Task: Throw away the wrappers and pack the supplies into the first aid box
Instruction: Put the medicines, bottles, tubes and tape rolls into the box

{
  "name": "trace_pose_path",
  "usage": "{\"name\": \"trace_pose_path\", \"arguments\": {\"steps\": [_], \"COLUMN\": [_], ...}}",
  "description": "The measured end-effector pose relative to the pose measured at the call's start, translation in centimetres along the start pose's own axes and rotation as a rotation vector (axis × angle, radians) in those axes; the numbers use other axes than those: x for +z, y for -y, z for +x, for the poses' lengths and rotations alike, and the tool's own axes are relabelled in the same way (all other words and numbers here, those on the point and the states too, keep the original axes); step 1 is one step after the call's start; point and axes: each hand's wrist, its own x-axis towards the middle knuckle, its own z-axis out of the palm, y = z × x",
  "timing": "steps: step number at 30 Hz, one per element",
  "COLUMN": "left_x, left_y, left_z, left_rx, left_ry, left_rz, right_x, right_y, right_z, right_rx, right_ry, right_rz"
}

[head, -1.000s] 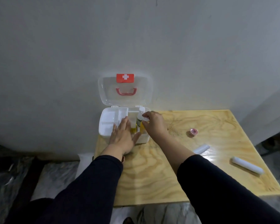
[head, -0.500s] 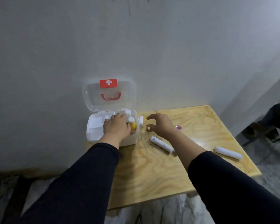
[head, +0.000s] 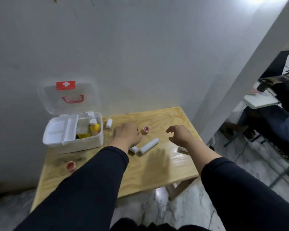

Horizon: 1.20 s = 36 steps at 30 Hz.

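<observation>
With lid up so first aid box (head: pixel 83 142) can take supplies, left hand (head: pixel 127 133) loosely curled over counter (head: pixel 107 172), right hand (head: pixel 178 134) spread, both empty, above white roll (head: pixel 148 145)

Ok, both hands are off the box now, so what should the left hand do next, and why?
Probably lower the left hand onto the long white roll lying just beside it and carry it to the open first aid box. The hand looks empty, the roll is close, and several supplies remain on the table.
</observation>
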Motion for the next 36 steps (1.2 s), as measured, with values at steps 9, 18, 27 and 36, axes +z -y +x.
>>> {"name": "trace_pose_path", "arguments": {"steps": [9, 18, 27, 36], "left_x": [4.7, 7.3, 7.4, 7.0], "left_y": [-6.3, -6.1, -3.8, -2.0], "left_z": [-2.2, -5.4, -6.5, -7.1], "left_rx": [-0.126, -0.336, -0.44, -0.492], "left_ry": [0.022, 0.093, 0.063, 0.035], "left_rz": [-0.014, 0.007, -0.042, -0.103], "right_x": [1.1, 4.9, 7.7, 6.2], "right_y": [-10.2, -9.7, -3.0, -0.5], "right_z": [0.5, 0.9, 1.3, 3.1], "right_rx": [0.028, -0.215, -0.635, -0.777], "right_ry": [0.165, 0.101, 0.161, 0.245], "right_rz": [-0.1, -0.085, -0.196, -0.471]}}
